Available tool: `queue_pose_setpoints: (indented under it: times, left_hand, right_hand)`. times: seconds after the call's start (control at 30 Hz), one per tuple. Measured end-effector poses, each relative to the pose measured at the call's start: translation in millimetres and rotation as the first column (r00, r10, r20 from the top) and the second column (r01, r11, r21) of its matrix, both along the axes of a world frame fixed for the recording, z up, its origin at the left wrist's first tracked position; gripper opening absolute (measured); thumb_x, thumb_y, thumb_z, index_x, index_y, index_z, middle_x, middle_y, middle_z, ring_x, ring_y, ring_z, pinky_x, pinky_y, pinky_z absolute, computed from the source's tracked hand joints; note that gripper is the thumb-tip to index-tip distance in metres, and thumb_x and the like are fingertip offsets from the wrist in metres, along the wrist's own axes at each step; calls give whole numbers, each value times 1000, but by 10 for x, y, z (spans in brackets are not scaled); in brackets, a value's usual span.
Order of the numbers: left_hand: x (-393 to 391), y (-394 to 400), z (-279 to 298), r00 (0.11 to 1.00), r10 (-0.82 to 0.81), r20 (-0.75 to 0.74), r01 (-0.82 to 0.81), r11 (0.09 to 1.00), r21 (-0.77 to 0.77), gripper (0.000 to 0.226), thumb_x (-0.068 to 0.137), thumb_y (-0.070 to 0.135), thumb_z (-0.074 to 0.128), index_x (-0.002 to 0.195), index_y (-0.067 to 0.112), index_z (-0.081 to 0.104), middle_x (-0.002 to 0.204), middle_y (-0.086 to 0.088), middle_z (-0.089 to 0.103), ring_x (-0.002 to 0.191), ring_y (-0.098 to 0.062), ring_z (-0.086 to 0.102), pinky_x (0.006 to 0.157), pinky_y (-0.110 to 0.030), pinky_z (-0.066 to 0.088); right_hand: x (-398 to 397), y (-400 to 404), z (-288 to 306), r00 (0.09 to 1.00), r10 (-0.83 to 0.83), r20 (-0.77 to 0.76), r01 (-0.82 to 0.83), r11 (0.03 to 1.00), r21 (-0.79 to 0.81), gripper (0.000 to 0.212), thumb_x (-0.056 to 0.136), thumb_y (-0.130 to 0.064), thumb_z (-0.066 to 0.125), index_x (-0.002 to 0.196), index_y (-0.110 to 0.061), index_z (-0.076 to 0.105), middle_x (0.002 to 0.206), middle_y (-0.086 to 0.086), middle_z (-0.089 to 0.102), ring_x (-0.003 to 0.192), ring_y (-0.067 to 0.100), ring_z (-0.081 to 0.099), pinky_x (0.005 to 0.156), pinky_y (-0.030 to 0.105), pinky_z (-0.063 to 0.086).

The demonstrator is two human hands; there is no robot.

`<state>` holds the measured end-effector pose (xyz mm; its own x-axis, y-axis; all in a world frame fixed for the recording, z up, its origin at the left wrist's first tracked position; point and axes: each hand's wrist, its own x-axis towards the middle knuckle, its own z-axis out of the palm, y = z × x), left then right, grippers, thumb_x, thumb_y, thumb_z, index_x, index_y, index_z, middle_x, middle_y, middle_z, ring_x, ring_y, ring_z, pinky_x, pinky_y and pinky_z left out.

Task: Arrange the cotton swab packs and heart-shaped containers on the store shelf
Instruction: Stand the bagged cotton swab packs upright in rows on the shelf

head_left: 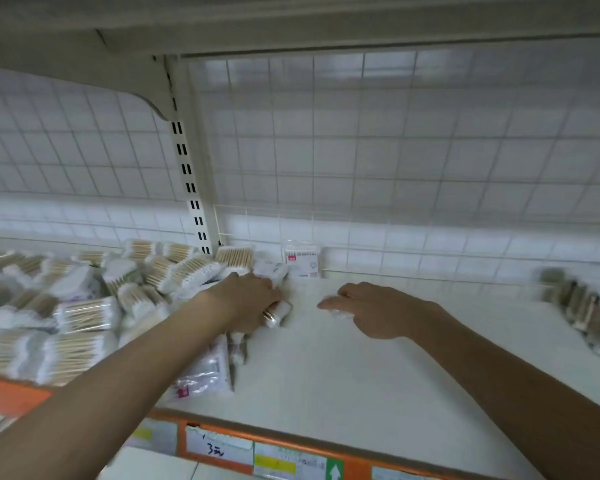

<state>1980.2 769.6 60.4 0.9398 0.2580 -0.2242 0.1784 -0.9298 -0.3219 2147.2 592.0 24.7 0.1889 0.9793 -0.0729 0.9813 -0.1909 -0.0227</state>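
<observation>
Dozens of swab packs heaped left, both hands out on the shelf.

Loose pile of cotton swab packs crowds the left; left hand has its fingers curled round one pack at the pile's edge. A tug there could spill neighbours. Right hand hovers nearby, fingers loosely curled on something clear, too blurred to name.
</observation>
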Motion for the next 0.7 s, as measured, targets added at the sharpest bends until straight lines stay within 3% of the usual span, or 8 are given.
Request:
queue_pose_setpoints:
  times: [0.07, 0.2, 0.37, 0.47, 0.57, 0.63, 0.7]
  left_hand:
    - [24, 3, -33, 1000, 2, 24, -1, 1000, -30, 46, 91, 27, 49, 134, 24, 38, 130, -1, 47, 121, -25, 45, 95, -44, 41]
    - [95, -42, -1, 992, -49, 113, 51, 998, -22, 59, 93, 25, 47, 144, 17, 19, 127, -7, 52, 111, -27, 53, 88, -35, 42]
    - [378, -185, 104, 978, -104, 179, 147, 959, -242, 35, 82, 10, 51, 115, 17, 44, 108, -3, 52, 100, -24, 54, 78, -30, 41]
    - [618, -357, 192, 967, -87, 239, 162, 934, -318, 35, 77, 11, 55, 109, 17, 42, 97, -6, 56, 88, -25, 55, 72, -35, 43]
    - [855, -626, 291, 951, -62, 302, 177, 911, -371, 30, 78, 18, 59, 99, 21, 37, 82, -2, 51, 74, -23, 54, 61, -34, 43]
    - [1010, -844, 365, 934, -95, 345, 237, 888, -395, 25, 78, 19, 60, 95, 23, 41, 80, 1, 52, 68, -17, 51, 54, -26, 38]
    - [1156, -1069, 434, 910, -141, 391, 312, 853, -418, 24, 78, 19, 61, 96, 26, 47, 84, 4, 56, 74, -16, 52, 58, -25, 40]
  right_hand:
    - [7, -96, -13, 1000, -8, -26, 9, 1000, 16, 61, 84, 1, 33, 134, -32, 42, 125, 4, 47, 111, 27, 46, 92, 37, 42]
    - [18, -318, 12, 987, -109, -116, 114, 993, 38, 53, 82, 2, 33, 124, -27, 47, 124, 3, 45, 111, 24, 43, 92, 35, 41]
    - [107, -668, 102, 946, -203, -254, 223, 974, 48, 48, 81, -6, 44, 123, -27, 46, 117, 1, 45, 109, 19, 42, 91, 34, 42]
    - [175, -946, 197, 920, -260, -294, 283, 958, 38, 53, 79, -8, 53, 127, -29, 43, 112, -1, 40, 99, 15, 44, 83, 29, 44]
    - [312, -1206, 296, 904, -321, -282, 353, 933, 71, 56, 80, -1, 46, 127, -31, 42, 104, -2, 36, 86, 16, 46, 74, 30, 45]
    - [462, -1368, 386, 897, -358, -258, 395, 913, 107, 56, 79, -1, 44, 127, -30, 40, 105, -1, 41, 89, 21, 50, 76, 35, 47]
    - [624, -1550, 507, 883, -405, -239, 445, 882, 151, 56, 80, -1, 46, 130, -25, 37, 105, 5, 53, 89, 24, 53, 72, 31, 45]
